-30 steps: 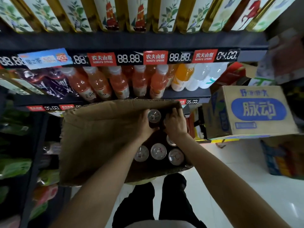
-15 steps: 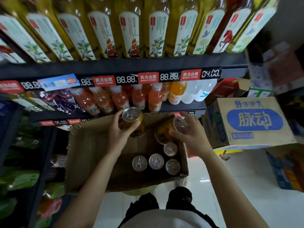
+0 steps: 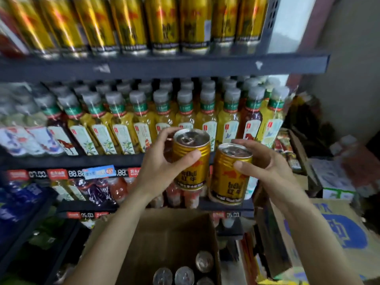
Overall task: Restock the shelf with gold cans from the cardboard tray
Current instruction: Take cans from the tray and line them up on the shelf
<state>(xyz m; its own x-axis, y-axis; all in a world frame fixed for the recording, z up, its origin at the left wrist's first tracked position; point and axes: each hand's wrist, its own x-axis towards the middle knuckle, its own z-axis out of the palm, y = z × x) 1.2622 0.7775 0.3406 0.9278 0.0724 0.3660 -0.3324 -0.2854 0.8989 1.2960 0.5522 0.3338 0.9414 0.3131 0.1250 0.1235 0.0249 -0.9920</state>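
Two gold cans held up in front of the drink shelves.

At the bottom centre of the frame, the cardboard tray (image 3: 164, 233) holds several cans (image 3: 184, 274) seen from the top. Above it, mid-frame, the left hand (image 3: 162, 167) grasps one gold can (image 3: 191, 161), fingers over its rim and thumb across its side; the right hand (image 3: 265, 167) grasps a second gold can (image 3: 230, 173) just beside it. Behind them are rows of bottled tea (image 3: 144, 120). Across the top of the frame, the upper shelf (image 3: 185, 64) carries a row of matching gold cans (image 3: 164, 23).
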